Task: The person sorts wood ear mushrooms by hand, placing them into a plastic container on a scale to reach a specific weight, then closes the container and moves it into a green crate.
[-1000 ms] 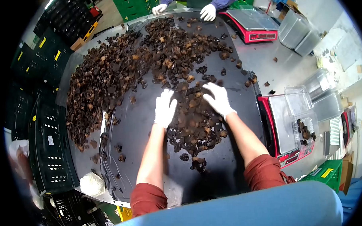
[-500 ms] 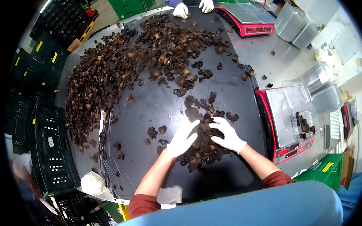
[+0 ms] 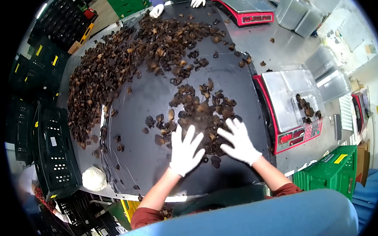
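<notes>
Looking at head view: left hand [image 3: 186,154] and right hand [image 3: 239,144] in white gloves, apart from each other, backs up, fingers fanned over near side of small pile of dark, curled fungus pieces [image 3: 202,107]. Can't tell how firmly pressed. Pile on black sheet [image 3: 152,98], between bigger heap [image 3: 124,59] toward far left and red-sided scale [image 3: 277,103] at right. On scale, clear tray [image 3: 317,101] with a few loose pieces [image 3: 308,110]. Green crate [image 3: 329,169] just this side of scale; white round bundle [image 3: 94,178] by sheet's near-left corner.

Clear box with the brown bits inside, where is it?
The clear box is at the right of the head view, on the nearer red scale, beyond the right hand.
</notes>
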`<state>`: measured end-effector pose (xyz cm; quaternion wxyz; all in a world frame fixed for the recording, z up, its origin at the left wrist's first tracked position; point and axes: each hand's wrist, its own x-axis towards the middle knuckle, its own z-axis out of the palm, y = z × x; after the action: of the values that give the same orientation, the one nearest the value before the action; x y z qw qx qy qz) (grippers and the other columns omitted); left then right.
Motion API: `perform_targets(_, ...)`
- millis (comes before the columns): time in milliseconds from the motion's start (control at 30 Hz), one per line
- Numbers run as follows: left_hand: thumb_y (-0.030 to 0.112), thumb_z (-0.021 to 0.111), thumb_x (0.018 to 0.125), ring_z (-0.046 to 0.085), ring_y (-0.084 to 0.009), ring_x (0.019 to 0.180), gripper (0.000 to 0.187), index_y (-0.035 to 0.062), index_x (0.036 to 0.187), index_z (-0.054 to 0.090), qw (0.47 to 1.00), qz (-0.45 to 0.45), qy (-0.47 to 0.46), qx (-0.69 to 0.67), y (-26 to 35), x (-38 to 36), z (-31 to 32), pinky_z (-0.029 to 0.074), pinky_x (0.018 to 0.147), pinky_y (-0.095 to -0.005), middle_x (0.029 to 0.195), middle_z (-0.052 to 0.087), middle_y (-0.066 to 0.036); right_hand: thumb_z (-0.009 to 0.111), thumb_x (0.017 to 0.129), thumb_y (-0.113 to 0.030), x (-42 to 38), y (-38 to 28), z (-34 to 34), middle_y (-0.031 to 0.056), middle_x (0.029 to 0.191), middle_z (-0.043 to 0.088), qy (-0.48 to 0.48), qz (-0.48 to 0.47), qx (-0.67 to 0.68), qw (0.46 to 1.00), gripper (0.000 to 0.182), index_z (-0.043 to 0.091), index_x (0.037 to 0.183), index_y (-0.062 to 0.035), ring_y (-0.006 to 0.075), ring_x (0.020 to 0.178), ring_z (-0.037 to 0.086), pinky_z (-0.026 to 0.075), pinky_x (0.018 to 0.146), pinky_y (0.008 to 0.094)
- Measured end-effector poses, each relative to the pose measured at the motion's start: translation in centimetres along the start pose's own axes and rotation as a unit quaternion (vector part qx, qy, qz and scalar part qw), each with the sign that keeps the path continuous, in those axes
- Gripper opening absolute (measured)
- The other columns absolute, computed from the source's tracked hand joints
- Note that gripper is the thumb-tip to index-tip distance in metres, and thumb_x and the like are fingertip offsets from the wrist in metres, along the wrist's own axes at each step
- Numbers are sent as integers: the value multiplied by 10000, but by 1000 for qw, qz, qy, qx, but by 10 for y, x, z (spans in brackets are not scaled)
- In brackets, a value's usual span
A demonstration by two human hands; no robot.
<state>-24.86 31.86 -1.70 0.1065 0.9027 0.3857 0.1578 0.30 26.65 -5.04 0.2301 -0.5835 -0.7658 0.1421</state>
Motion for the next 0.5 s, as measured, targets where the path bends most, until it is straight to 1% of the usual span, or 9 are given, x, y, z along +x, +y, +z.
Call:
perform_targets(33, 298, 656, 796, 293, -529, 1307, 521, 114, 1276, 572, 1000, 22, -15, 0, 9, -11, 8, 233, 1059, -640, 1446, 378, -221, 661, 806, -347, -12, -12, 4, 207, 1492, 317, -50, 0, 9, 999, 562, 536, 1343, -238, 456, 1371, 257, 179, 1103, 622)
perform_targets(100, 293, 659, 788, 298, -524, 1311, 470, 115, 1220, 610, 998, 41, -31, -20, 25, -39, 27, 256, 1050, -641, 1420, 417, -200, 674, 782, -309, -35, -29, 7, 200, 1467, 355, -79, -46, 2, 996, 558, 552, 1323, -241, 446, 1350, 300, 205, 1090, 630)
perform_targets(167, 274, 657, 792, 318, -516, 1298, 427, 120, 1189, 632, 996, 66, -48, -19, 38, -63, 35, 273, 1041, -642, 1400, 447, -168, 689, 755, -249, -60, -35, 10, 186, 1413, 422, -63, -70, 14, 995, 527, 586, 1272, -230, 436, 1312, 355, 241, 1078, 627)
perform_targets(200, 237, 670, 781, 344, -505, 1280, 380, 126, 1144, 656, 997, 53, -54, -19, 47, -73, 36, 281, 1029, -652, 1375, 476, -142, 702, 726, -185, -70, -37, 7, 170, 1341, 486, -38, -82, 28, 996, 496, 618, 1213, -221, 426, 1256, 412, 285, 1060, 608)
perform_targets(233, 178, 682, 757, 361, -498, 1266, 359, 132, 1114, 668, 998, 56, -33, -27, 50, -85, 42, 282, 1016, -664, 1350, 497, -139, 705, 717, -175, -79, -35, 6, 166, 1328, 494, -26, -73, 17, 997, 492, 625, 1200, -217, 424, 1246, 419, 296, 1053, 601)
perform_targets(333, 68, 649, 741, 371, -490, 1261, 357, 135, 1091, 674, 999, -29, 19, -5, 58, -109, 40, 279, 1010, -673, 1331, 510, -144, 714, 675, -126, -99, -22, -3, 157, 1283, 519, 11, -31, -9, 999, 490, 647, 1156, -197, 419, 1198, 455, 346, 1018, 562)
perform_targets(367, 21, 625, 743, 381, -482, 1259, 393, 116, 1124, 652, 997, -66, 50, 11, 60, -113, 38, 293, 1034, -625, 1322, 508, -172, 692, 700, -95, -102, -17, -10, 164, 1277, 528, 58, -8, -4, 998, 474, 640, 1161, -192, 394, 1170, 488, 381, 1004, 527)
perform_targets(433, -6, 595, 758, 445, -445, 1225, 413, 83, 1160, 627, 980, -174, 98, -6, 57, -116, 39, 340, 1055, -520, 1315, 501, -204, 681, 707, -71, -112, -2, -11, 183, 1271, 526, 79, 43, 15, 996, 486, 626, 1182, -158, 392, 1158, 496, 398, 1001, 476)
perform_targets(500, -44, 553, 802, 496, -403, 1183, 407, 36, 1200, 586, 946, -273, 162, -65, 51, -122, 43, 385, 1040, -424, 1288, 503, -231, 656, 739, -47, -116, 8, -19, 189, 1273, 524, 52, 61, 33, 996, 486, 606, 1215, -135, 364, 1155, 516, 421, 983, 434)
